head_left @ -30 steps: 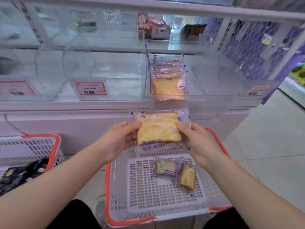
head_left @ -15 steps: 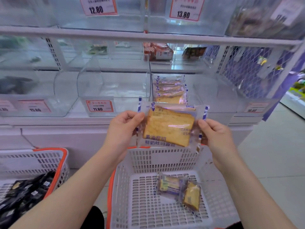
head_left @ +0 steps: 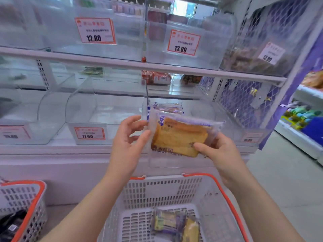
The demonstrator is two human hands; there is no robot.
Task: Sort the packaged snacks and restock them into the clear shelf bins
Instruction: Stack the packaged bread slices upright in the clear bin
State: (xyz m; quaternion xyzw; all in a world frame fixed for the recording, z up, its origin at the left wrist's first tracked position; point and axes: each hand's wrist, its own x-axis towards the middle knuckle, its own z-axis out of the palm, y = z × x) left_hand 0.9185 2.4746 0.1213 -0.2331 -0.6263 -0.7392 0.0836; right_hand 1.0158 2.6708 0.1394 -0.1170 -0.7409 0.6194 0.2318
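Toast pkt [head_left: 180, 137]: right hand [head_left: 220, 151] fingers pinching corner, left hand [head_left: 127, 137] fingers apart, barely touching; risk: slipping short of bin [head_left: 201, 112].

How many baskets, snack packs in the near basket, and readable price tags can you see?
Orange-rimmed baskets: 2
Snack packs in the near basket: 2
Readable price tags: 3
Total: 7

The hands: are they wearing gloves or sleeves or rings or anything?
No. The left hand and right hand are bare: no gloves, and no rings or watch that I can see. Both forearms are uncovered right down to the bottom of the picture, so no sleeves show. The nails look short and plain.
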